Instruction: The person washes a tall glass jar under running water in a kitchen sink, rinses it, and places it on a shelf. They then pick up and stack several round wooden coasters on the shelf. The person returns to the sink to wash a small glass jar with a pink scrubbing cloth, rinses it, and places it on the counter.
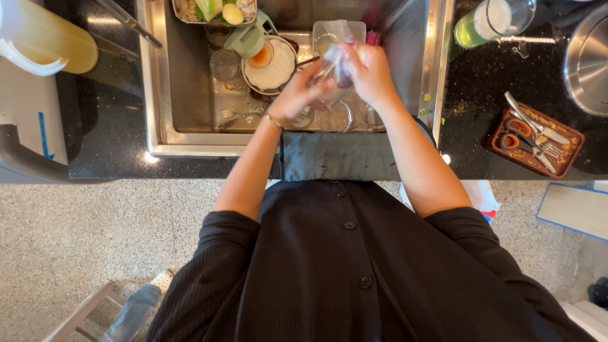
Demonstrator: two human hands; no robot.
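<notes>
- Clear glass [334,68] held over steel sink [190,95], both hands on it.
- L hand [297,95] wrapped round its lower part; R hand [367,69] closed on top.
- White plate [273,66], cups in sink; scissors [516,136] on brown tray [570,152] to the right.

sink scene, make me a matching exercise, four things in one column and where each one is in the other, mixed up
Things:
1. clear glass
2. scissors
3. white plate
4. dark cloth

Places:
A. on the brown tray on the counter, right of the sink
B. draped over the front edge of the sink
C. held over the sink between the left hand and the right hand
D. inside the sink, among the other dishes

Pairs: 1-C, 2-A, 3-D, 4-B
</notes>
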